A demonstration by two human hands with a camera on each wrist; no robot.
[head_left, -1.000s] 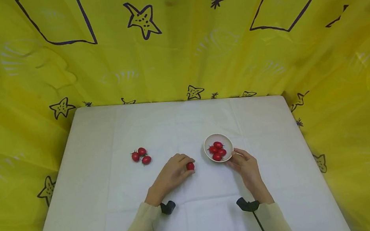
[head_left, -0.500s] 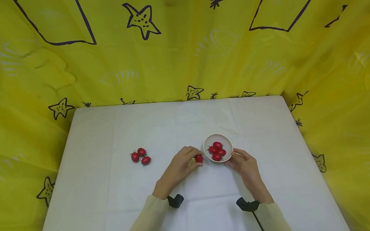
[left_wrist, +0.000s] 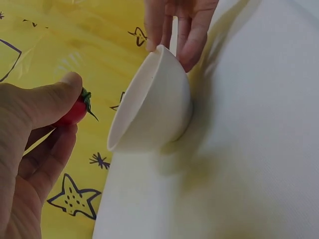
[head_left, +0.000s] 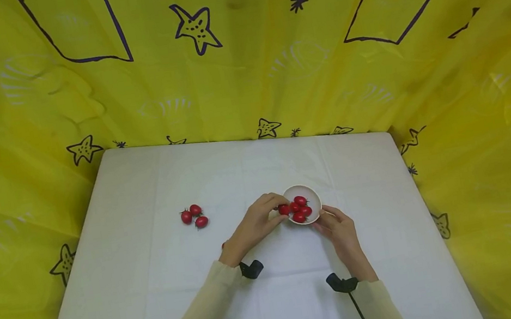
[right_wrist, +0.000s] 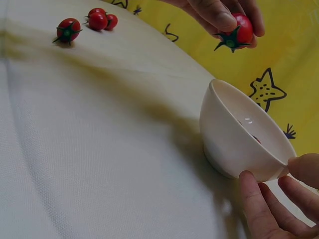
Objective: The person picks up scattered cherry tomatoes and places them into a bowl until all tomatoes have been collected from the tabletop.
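Observation:
My left hand pinches a cherry tomato between thumb and fingers, at the left rim of a small white bowl. In the right wrist view that tomato shows its green stem and hangs above the bowl, apart from it. Several red cherry tomatoes lie inside the bowl. On the bowl's near right side, my right hand holds it, thumb at the rim and fingers against the outer wall. The bowl stands on the white table.
Three cherry tomatoes lie on the white-covered table to the left. Another tomato peeks out beside my left wrist, mostly hidden. A yellow curtain with drawn starfish surrounds the table's far and side edges.
My left hand has moved right and slightly away from me, carrying the tomato from the bare table to the bowl's rim. The right hand and bowl have stayed put.

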